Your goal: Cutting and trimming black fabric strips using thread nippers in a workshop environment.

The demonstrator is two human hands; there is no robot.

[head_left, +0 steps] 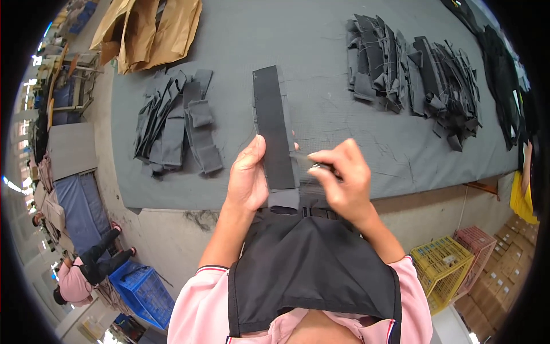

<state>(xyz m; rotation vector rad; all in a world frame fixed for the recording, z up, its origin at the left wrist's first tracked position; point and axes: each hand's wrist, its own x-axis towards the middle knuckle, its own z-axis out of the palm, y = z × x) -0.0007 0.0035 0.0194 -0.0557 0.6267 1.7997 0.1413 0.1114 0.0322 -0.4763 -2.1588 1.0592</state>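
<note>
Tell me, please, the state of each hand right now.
Left hand: holding the dark grey fabric strip.
Right hand: closed on a small dark tool, too blurred to identify.

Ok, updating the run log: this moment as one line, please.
left hand: holds dark strip; right hand: pinches small tool beside strip; table: strip piles both sides
</note>
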